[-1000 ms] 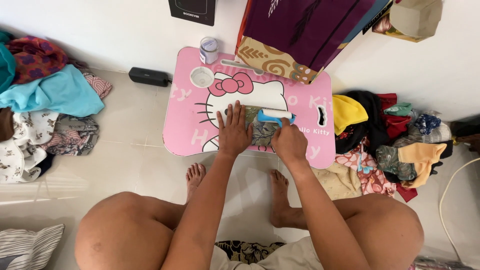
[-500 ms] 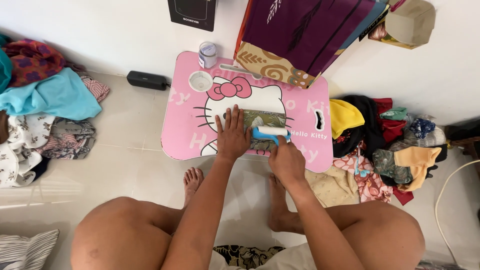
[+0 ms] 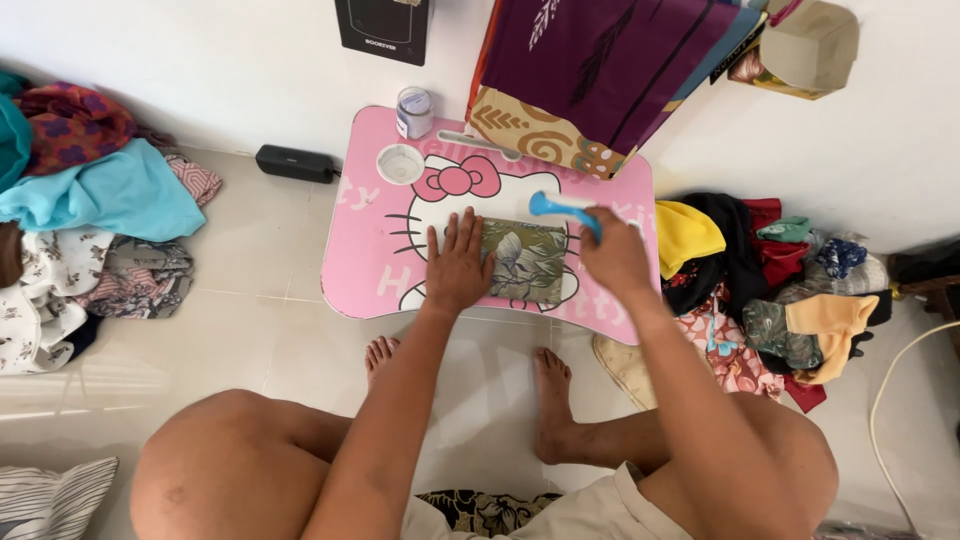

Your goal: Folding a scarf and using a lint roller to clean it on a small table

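A: Where's the folded green floral cloth [image 3: 524,262]?

B: Mid pink cartoon-cat desk [image 3: 372,262], left hand [image 3: 457,264] flat, fingers spread on its left edge. Right hand [image 3: 612,254] grips a small blue iron-like tool [image 3: 562,208] above.

A: Risk?

B: Cloth may bunch if pressure slips.

Folded cloth [image 3: 525,262] flat on the pink table [image 3: 365,265].
Green floral print, squared up; blue tool [image 3: 562,208] lifted just above its right edge.

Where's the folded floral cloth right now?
Head view: the folded floral cloth lies mid pink lap table, under the left hand, left of the right hand.
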